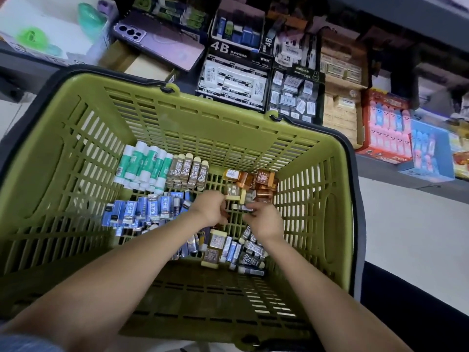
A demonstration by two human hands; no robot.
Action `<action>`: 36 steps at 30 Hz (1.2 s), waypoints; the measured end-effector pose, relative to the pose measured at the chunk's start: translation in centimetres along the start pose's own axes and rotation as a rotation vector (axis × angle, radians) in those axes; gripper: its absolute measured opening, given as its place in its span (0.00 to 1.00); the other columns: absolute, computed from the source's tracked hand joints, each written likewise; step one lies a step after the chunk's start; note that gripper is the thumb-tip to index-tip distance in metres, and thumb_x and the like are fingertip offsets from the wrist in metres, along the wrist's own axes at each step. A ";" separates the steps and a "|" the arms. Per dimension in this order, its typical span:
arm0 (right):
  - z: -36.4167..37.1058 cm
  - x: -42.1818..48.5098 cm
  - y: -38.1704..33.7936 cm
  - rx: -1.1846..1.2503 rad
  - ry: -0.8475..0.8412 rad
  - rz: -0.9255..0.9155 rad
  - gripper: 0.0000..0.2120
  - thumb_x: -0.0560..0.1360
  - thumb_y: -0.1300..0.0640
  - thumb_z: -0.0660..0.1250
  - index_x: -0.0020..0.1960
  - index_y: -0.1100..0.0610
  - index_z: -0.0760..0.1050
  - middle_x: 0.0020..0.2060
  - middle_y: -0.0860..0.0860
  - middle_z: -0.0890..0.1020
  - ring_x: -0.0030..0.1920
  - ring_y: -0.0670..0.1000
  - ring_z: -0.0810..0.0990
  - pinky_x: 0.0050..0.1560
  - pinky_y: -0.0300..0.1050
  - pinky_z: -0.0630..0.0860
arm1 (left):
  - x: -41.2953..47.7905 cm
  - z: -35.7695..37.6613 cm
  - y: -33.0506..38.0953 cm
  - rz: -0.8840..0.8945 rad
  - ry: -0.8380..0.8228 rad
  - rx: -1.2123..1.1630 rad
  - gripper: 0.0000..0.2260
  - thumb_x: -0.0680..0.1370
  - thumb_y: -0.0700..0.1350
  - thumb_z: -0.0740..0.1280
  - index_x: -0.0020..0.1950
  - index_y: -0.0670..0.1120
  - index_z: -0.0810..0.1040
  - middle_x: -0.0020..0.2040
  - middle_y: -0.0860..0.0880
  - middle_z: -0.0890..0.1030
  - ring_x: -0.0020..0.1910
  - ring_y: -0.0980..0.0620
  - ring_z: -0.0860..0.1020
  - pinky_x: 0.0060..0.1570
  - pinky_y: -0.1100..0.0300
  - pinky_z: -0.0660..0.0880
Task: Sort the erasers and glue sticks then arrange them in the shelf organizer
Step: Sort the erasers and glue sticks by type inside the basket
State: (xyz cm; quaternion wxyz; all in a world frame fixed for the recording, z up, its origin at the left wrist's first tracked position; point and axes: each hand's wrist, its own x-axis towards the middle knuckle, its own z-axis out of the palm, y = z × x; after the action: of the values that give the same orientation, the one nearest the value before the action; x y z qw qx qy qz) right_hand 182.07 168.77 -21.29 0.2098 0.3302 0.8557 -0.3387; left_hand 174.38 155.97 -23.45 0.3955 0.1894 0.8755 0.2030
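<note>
Two hands sort in a green basket (pixel 228 128): right hand (pixel 265 221) pinches a dark eraser (pixel 244 208), left hand (pixel 210 209) curled, grip unclear; matching pile likely next.

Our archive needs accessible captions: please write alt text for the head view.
A person's left hand and right hand reach into a green shopping basket, the right pinching a small eraser. Inside lie sorted glue sticks, 2B erasers, blue erasers and orange erasers. Boxes of 4B erasers stand behind.
</note>
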 end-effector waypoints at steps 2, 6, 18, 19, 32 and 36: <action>0.8 0.6 0.7 -0.065 -0.023 -0.041 0.17 0.76 0.57 0.67 0.64 0.48 0.74 0.59 0.50 0.80 0.27 0.42 0.74 0.27 0.38 0.71 | -0.1 -0.9 -0.4 -0.040 0.073 -0.201 0.15 0.71 0.44 0.74 0.56 0.43 0.80 0.56 0.47 0.80 0.56 0.49 0.77 0.56 0.59 0.71; 1.4 1.5 1.3 -0.151 0.061 -0.082 0.14 0.77 0.56 0.66 0.61 0.46 0.77 0.54 0.48 0.82 0.34 0.45 0.78 0.31 0.38 0.74 | -0.3 -2.7 -0.8 -0.088 0.229 -0.498 0.11 0.69 0.40 0.75 0.50 0.43 0.81 0.48 0.47 0.81 0.43 0.54 0.77 0.42 0.64 0.75; 2.5 2.0 2.3 -0.304 0.176 -0.371 0.13 0.77 0.54 0.67 0.60 0.50 0.78 0.57 0.48 0.81 0.51 0.51 0.81 0.48 0.44 0.78 | 1.5 -0.7 1.0 -0.221 0.489 -0.577 0.09 0.73 0.39 0.72 0.51 0.36 0.81 0.50 0.41 0.82 0.52 0.44 0.79 0.52 0.58 0.74; 2.6 2.1 2.2 -0.331 0.172 -0.370 0.12 0.77 0.54 0.66 0.60 0.50 0.77 0.55 0.49 0.82 0.49 0.51 0.82 0.46 0.44 0.78 | 1.6 -0.6 1.1 -0.230 0.494 -0.586 0.08 0.73 0.38 0.72 0.51 0.37 0.81 0.50 0.41 0.82 0.52 0.45 0.79 0.51 0.59 0.73; -0.8 0.0 -1.4 0.509 -0.098 0.009 0.04 0.71 0.59 0.72 0.44 0.56 0.78 0.40 0.47 0.81 0.43 0.46 0.78 0.48 0.43 0.76 | -1.2 -2.2 1.3 -0.089 0.310 -0.536 0.12 0.77 0.44 0.68 0.59 0.42 0.79 0.60 0.46 0.79 0.60 0.49 0.75 0.57 0.62 0.68; -3.5 -2.0 -2.6 0.716 -0.241 0.085 0.03 0.68 0.56 0.74 0.38 0.52 0.80 0.34 0.44 0.84 0.31 0.39 0.78 0.37 0.38 0.71 | -3.6 -3.4 2.9 -0.089 -0.003 -0.985 0.14 0.79 0.49 0.64 0.61 0.42 0.76 0.59 0.47 0.78 0.49 0.52 0.79 0.46 0.59 0.80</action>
State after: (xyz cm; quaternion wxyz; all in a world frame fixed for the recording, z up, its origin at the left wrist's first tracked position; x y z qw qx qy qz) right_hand 181.12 168.98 -16.61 0.1943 0.3756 0.6378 -0.6437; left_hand 174.52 155.91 -17.72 0.4475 -0.0576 0.6822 0.5754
